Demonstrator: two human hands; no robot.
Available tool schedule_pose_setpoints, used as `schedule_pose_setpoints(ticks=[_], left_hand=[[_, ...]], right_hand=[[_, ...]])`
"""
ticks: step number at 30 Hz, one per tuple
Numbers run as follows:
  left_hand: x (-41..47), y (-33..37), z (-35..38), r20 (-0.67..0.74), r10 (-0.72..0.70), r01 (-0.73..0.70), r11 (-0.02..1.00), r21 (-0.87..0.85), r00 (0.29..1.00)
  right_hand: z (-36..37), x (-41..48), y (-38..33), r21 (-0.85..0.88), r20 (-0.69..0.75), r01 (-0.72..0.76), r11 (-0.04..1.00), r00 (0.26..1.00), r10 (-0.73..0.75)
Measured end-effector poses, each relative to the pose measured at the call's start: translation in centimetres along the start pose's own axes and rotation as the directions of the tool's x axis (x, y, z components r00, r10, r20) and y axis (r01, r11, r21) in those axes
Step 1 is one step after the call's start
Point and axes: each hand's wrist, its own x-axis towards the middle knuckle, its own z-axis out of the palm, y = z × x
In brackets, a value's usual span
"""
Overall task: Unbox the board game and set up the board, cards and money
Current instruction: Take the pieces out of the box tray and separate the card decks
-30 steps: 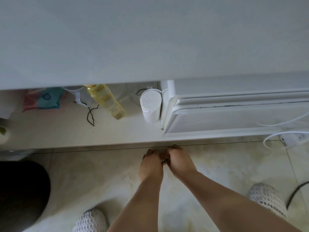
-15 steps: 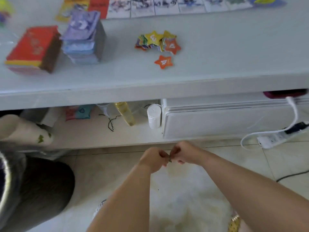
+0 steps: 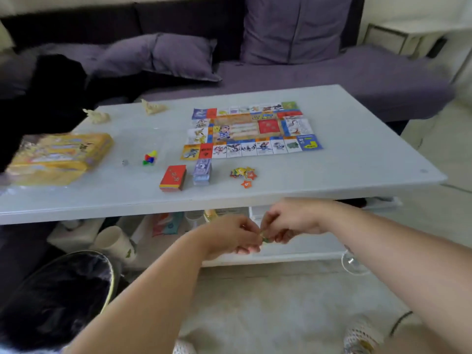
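One table (image 3: 357, 154) bears the board (image 3: 251, 130) mid-top, with card stacks (image 3: 173, 176) nearer its front edge. Below that edge the left hand (image 3: 229, 236) and right hand (image 3: 288, 221) pinch a tiny green piece (image 3: 264, 239) between them. It is best gripped firmly from both sides when raised onto the table.

Gleaming smooth and glossy across the white rectangular table top (image 3: 357, 139), turning matt over the colour-printed paper game board (image 3: 251, 130). Showing printed cardboard in the yellow game box (image 3: 58, 157) and bright plastic in the small coloured pawns (image 3: 150, 158). Looking soft, matt and creased in the purple cloth sofa cushion (image 3: 158, 56), faintly polished in the pale marbled floor tiles (image 3: 281, 302).
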Motion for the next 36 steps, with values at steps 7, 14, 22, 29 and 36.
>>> schedule_pose_setpoints(ticks=[7, 14, 22, 29, 36], left_hand=[[0.0, 3.6, -2.3, -0.427, 0.449, 0.004, 0.685, 0.729, 0.785], [4.7, 1.7, -3.0, -0.213, 0.567, 0.088, 0.24, 0.967, 0.795], [6.5, -0.3, -5.2, -0.19, 0.854, -0.072, 0.256, 0.964, 0.485], [6.9, 4.6, -6.7, -0.098, 0.896, -0.145, 0.177, 0.973, 0.432], [2.5, 9.5, -7.4, -0.209, 0.728, 0.028, 0.253, 0.967, 0.653]], right_hand=[[-4.2, 1.2, -4.5, -0.145, -0.577, 0.149, 0.978, 0.79, -0.206], [-4.7, 6.0, -3.1, -0.197, -0.579, 0.147, 0.969, 0.781, -0.236], [-6.2, 7.5, -2.6, -0.343, -0.486, 0.222, 0.913, 0.79, -0.374], [-8.6, 7.2, -5.6, -0.347, -0.428, 0.259, 0.902, 0.812, -0.397], [-8.4, 2.8, -11.9, -0.412, -0.423, 0.244, 0.878, 0.802, -0.421]])
